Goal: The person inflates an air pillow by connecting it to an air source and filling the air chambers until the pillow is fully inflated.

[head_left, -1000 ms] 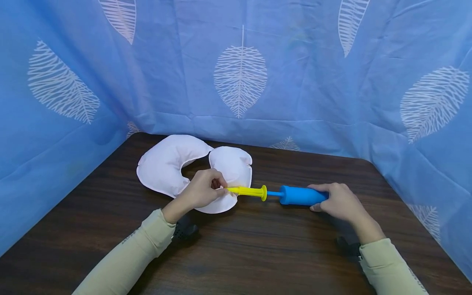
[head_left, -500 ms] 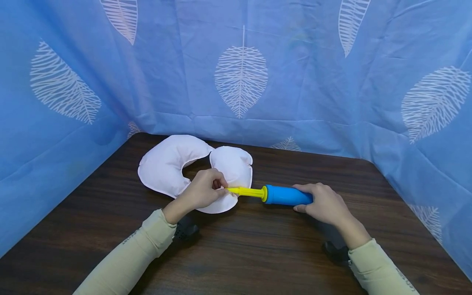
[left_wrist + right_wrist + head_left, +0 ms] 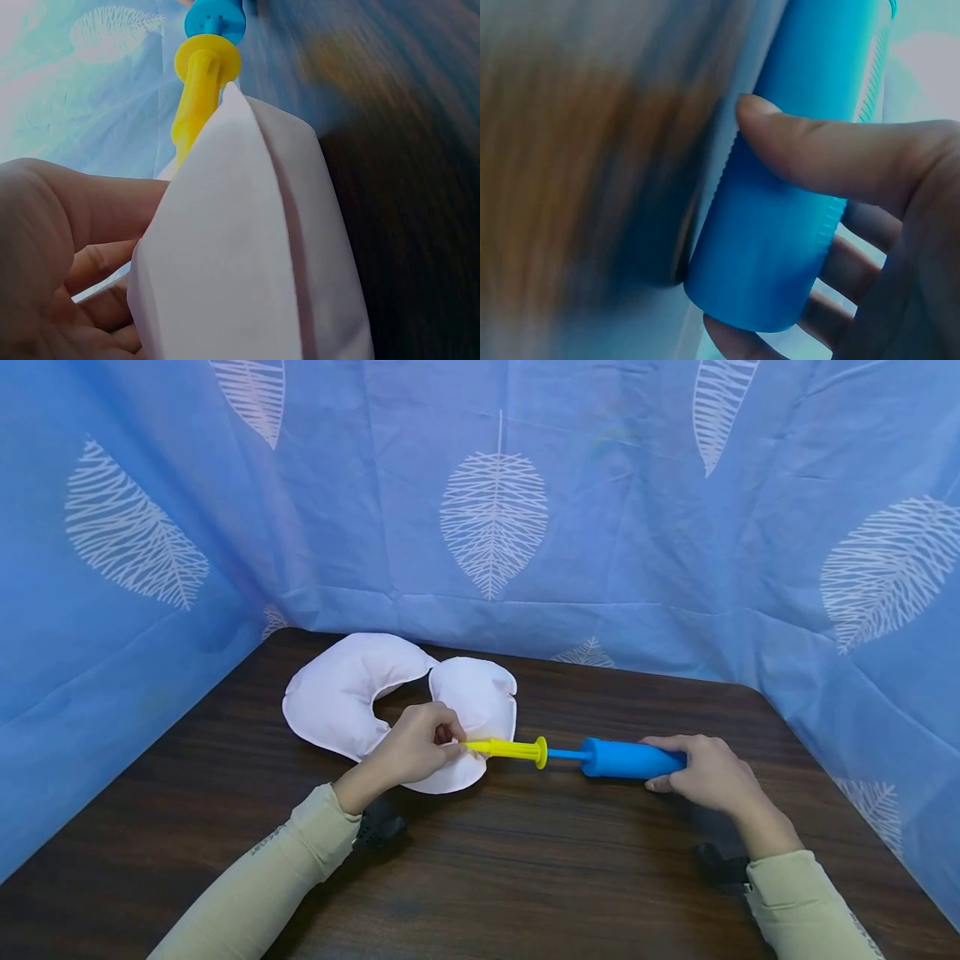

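A pale pink U-shaped inflatable neck pillow (image 3: pixel 330 697) lies plump on the dark table. My left hand (image 3: pixel 411 745) pinches at its near right lobe, where the tip of the hand pump's yellow nozzle (image 3: pixel 513 749) meets the fabric. In the left wrist view, the pillow's seam (image 3: pixel 281 202) covers that pinch point. My right hand (image 3: pixel 712 772) grips the pump's blue barrel (image 3: pixel 624 759) at its far right end. Between barrel and yellow flange a length of thin blue rod (image 3: pixel 566 754) shows. Thumb and fingers wrap the barrel in the right wrist view.
The brown wood-grain table (image 3: pixel 480 877) extends in front of both arms. Blue curtains (image 3: pixel 615 527) with white leaf prints hang behind it and along both sides. Black wrist devices (image 3: pixel 382 825) sit under the sleeves' cuffs.
The right hand pushed the blue barrel left up to the yellow flange, then drew it back right, so the rod shows again. The left hand keeps its hold; the pillow stays in place.
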Tool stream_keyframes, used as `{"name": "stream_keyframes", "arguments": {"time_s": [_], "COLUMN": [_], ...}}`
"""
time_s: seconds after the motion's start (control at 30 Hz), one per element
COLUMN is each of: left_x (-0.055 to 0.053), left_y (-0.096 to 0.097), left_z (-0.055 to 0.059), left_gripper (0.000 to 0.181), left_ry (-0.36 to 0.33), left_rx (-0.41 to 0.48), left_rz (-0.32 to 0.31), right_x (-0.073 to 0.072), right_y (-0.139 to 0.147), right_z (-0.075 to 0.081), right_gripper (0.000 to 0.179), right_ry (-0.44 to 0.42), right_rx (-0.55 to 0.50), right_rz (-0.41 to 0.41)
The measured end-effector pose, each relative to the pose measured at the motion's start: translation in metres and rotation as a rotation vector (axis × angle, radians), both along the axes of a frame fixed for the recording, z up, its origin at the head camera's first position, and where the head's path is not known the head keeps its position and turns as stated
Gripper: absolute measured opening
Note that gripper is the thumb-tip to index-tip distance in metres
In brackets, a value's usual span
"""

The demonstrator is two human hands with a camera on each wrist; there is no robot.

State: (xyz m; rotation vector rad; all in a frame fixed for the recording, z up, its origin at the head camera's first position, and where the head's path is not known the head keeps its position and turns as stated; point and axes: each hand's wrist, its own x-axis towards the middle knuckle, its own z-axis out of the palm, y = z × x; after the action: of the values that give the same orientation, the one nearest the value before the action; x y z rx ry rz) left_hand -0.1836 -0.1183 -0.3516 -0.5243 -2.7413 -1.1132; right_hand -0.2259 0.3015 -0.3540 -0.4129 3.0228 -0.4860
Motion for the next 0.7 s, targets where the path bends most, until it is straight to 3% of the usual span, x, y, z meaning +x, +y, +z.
{"name": "stream_keyframes", "arguments": {"time_s": [0.3, 0.7], "left_x": [-0.001, -0.002], "left_y": [0.001, -0.006], "left_z": [0.000, -0.003], "left_gripper": [0.005, 0.004], "left_ry": [-0.012, 0.012], "left_rx": [-0.001, 0.000], "left_rz": [0.005, 0.041], "right_x": [-0.007, -0.004], "right_y": [0.038, 0.015], "right_z": [0.001, -0.002], "right_gripper": [0.072, 0.063], "right_ry": [-0.024, 0.003], "right_rx": [-0.017, -0.027], "right_rz": [-0.063, -0.084]}}
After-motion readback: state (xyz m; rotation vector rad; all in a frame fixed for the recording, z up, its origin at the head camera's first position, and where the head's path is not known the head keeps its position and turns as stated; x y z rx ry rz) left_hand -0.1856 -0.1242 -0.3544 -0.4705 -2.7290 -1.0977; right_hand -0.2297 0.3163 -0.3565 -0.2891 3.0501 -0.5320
